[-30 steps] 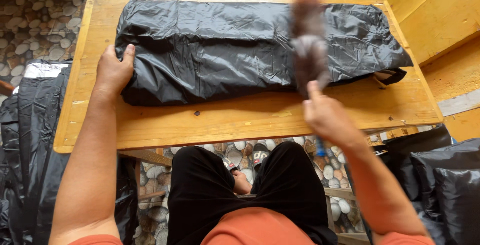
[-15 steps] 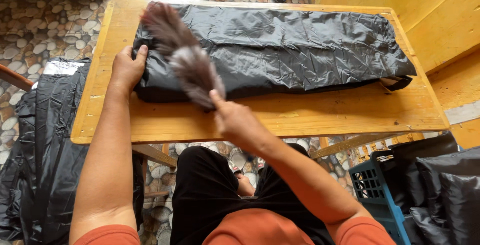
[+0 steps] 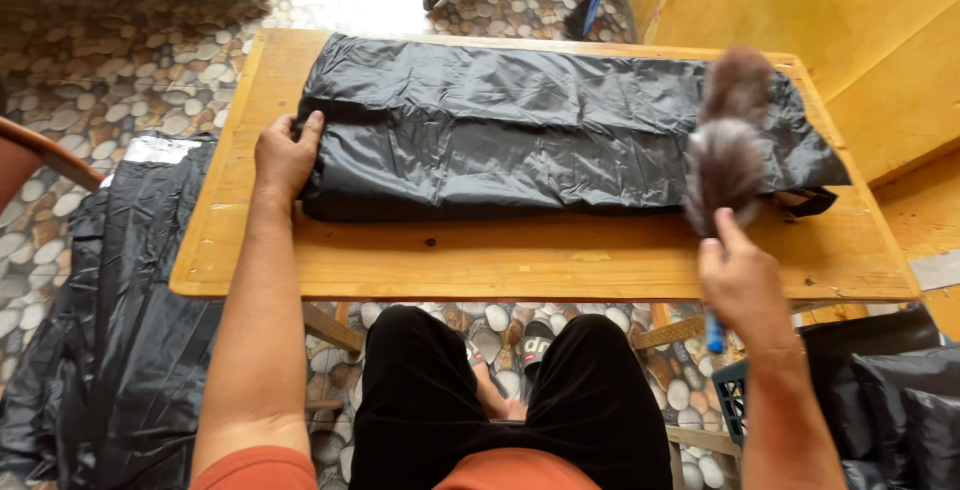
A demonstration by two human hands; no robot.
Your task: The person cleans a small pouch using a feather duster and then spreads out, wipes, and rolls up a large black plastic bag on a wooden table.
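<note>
A long black plastic-wrapped bundle (image 3: 520,130) lies across a wooden table (image 3: 560,265). My left hand (image 3: 285,155) presses on the bundle's left end, fingers curled over its edge. My right hand (image 3: 740,280) grips the handle of a grey-brown feather duster (image 3: 728,140), whose blurred feathers rest over the bundle's right end. A blue tip of the handle shows below my fist.
Black plastic sheets (image 3: 110,330) are piled on the pebble floor to the left. More black bags (image 3: 900,400) and a blue crate (image 3: 735,395) sit at the lower right. Yellow wooden panels (image 3: 820,20) stand at the far right. My knees are under the table's front edge.
The duster has swept from the bundle's left end back to its right end. My left hand has stayed on the left end.
</note>
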